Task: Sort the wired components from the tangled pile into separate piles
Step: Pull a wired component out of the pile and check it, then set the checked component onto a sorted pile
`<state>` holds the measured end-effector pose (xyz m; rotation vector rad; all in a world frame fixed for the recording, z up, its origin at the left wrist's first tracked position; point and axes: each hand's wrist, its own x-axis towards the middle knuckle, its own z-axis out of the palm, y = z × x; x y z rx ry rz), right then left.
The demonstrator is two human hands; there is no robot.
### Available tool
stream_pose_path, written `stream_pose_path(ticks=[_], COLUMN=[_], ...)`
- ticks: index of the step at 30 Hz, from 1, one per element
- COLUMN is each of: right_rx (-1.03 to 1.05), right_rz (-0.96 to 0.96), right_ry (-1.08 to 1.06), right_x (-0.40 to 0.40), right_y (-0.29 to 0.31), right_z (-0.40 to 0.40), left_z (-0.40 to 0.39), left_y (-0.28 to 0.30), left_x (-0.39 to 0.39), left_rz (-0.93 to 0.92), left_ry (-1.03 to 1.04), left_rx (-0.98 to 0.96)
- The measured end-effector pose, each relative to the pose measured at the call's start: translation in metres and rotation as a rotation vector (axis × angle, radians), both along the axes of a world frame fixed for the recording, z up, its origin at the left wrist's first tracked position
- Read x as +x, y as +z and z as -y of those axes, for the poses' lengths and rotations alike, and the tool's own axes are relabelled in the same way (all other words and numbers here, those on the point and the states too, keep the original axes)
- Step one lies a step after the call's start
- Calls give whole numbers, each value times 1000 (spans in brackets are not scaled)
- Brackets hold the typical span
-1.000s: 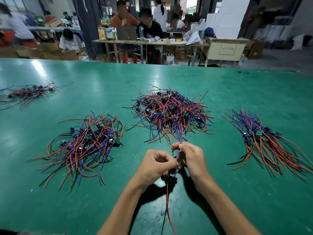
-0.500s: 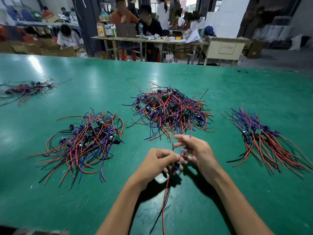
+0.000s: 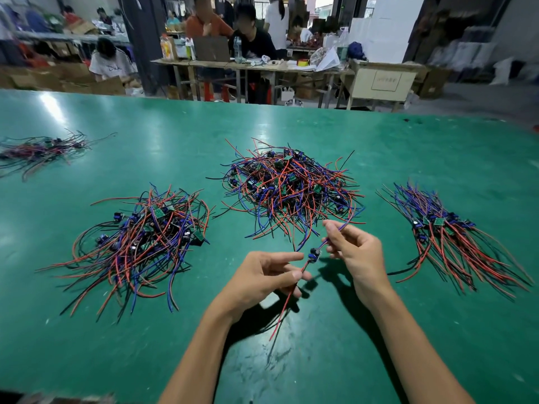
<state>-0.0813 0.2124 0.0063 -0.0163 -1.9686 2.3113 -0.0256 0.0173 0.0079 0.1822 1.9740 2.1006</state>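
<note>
Your left hand (image 3: 262, 279) pinches the red leads and your right hand (image 3: 354, 252) the blue of one wired component (image 3: 313, 254), above the tabletop (image 3: 379, 147); its blue lead nears the tangled pile (image 3: 288, 188) and could snag there

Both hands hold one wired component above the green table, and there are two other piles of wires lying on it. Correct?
Not quite: the head view shows four piles, not two. Left hand and right hand do hold one wired component above the green table.
</note>
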Motion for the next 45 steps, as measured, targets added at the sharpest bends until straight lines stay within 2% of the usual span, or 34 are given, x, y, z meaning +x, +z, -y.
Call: stream_pose_path(ticks=[3,6,11,14,20,27,31,33,35,39,40,42,44,45], right_rx=[-22,-70,-280,-338,-344,-295,-72,0,108,581,713,964,1207,1319], right_rz=[-5,-12,8,48,82,109,85,57,10,-98,-66,114,307,328], right_ry=[4,27,88,90,49,-101,-170,-172,-264,-561,-616,-700,-656,-604], right_x=[1,0,-1,-1,-2,0,1,-1,-13,-63,-76,-100,-110,-109], right_y=[2,5,5,1,2,5,0,1,7,49,59,68,66,61], right_z=[0,-2,-2,-3,-2,2,6,5,-9,-72,-89,-120,-134,-133], left_z=[-1,-7,-11,-13,-13,-16,-16,-17,-17,-16,-15,-14,-14,-14], left_y=[-1,-2,-14,-21,-22,-15,-13,-14,-15,-16,-16,-16,-17,-18], left_x=[-1,-2,-6,-8,-9,-3,-1,-2,-4,-10,-12,-14,-15,-16], left_rz=[-37,-173,-608,-748,-709,-502,-329,-299,-292,-241,-228,-206,-188,-176], left_ry=[65,234,472,502,536,449,337,299,326,445,459,468,475,479], left_rx=[2,-6,-361,-431,-427,-348,-192,-202,-197,-87,-84,-79,-65,-63])
